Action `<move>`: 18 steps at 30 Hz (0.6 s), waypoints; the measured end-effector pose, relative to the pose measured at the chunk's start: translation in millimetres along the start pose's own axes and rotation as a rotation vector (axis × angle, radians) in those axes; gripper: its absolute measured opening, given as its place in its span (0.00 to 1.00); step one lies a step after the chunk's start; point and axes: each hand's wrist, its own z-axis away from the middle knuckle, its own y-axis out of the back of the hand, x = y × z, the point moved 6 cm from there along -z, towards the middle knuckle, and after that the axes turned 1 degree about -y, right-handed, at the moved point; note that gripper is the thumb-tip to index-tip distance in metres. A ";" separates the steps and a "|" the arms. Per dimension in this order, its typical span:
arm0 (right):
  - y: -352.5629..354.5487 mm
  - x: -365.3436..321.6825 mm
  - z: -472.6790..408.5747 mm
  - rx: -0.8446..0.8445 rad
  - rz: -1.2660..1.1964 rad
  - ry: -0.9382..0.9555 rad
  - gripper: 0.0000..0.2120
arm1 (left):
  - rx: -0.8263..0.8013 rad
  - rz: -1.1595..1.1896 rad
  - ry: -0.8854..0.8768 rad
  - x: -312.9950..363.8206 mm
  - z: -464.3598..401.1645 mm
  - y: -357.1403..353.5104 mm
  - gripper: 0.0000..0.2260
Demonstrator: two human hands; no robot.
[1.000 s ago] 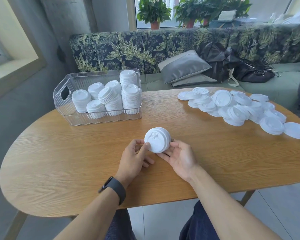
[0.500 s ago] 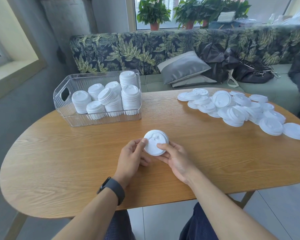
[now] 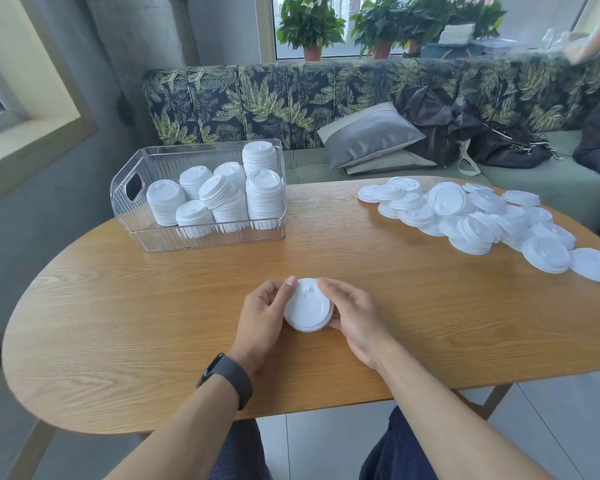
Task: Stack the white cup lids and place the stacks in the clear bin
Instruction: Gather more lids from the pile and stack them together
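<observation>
White lids [image 3: 309, 305], nested into a short stack, sit low over the near middle of the wooden worktop [image 3: 118, 323], held between both hands. The left hand [image 3: 262, 315] curls round the stack's left edge, thumb up at the far rim; the right hand [image 3: 352, 315] cups the right edge, fingers bent along the rim and the forefinger lying over the top. The stack shows its flat side to the camera; whether its bottom touches the worktop cannot be told. A black band [image 3: 227, 379] circles the left wrist. At the far left of the worktop stands the clear bin [image 3: 132, 216], with a cut-out handle in its left end wall, and inside it are several stacks [image 3: 229, 195] of lids, most upright, one leaning, the tallest in the far right corner. At the far right, well apart from the hands, a loose heap [image 3: 471, 216] of lids spreads along the worktop's edge, many overlapping, some top up and some turned over. Behind the worktop runs a bench seat with a leaf-print back [image 3: 291, 98], bearing a grey cushion [image 3: 371, 136] and a black bag [image 3: 492, 140]. Potted plants [image 3: 309, 26] stand on the sill above.
</observation>
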 end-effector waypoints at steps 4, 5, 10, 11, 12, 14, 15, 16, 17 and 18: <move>-1.3 -0.3 1.9 -0.032 0.019 0.014 0.18 | 0.017 -0.016 0.000 0.1 0.6 2.1 0.14; -1.2 -0.2 1.7 -0.043 0.021 0.013 0.18 | 0.029 -0.016 0.000 0.2 0.6 2.9 0.15; 1.9 1.1 -1.8 -0.014 -0.071 -0.012 0.20 | 0.027 -0.014 -0.001 2.2 1.8 2.2 0.15; 4.4 2.2 -3.0 0.006 -0.107 -0.021 0.19 | 0.017 -0.009 0.005 2.3 2.0 1.4 0.14; 6.2 3.0 -3.9 0.021 -0.130 -0.029 0.18 | 0.006 -0.007 0.009 1.8 1.7 0.8 0.13; 7.7 4.7 -4.7 0.035 -0.140 -0.037 0.15 | -0.006 -0.012 0.011 0.7 0.9 0.7 0.12; 8.0 5.4 -5.2 0.036 -0.141 -0.038 0.15 | -0.007 -0.017 0.009 0.5 1.0 0.8 0.12; 7.4 5.5 -5.0 0.034 -0.144 -0.039 0.14 | -0.006 -0.020 0.008 0.6 1.0 0.8 0.12; 7.0 5.5 -5.2 0.034 -0.147 -0.039 0.14 | -0.004 -0.022 0.007 0.9 1.1 0.8 0.12; 6.2 4.9 -4.7 0.035 -0.154 -0.040 0.14 | -0.002 -0.022 0.007 1.0 0.9 0.9 0.12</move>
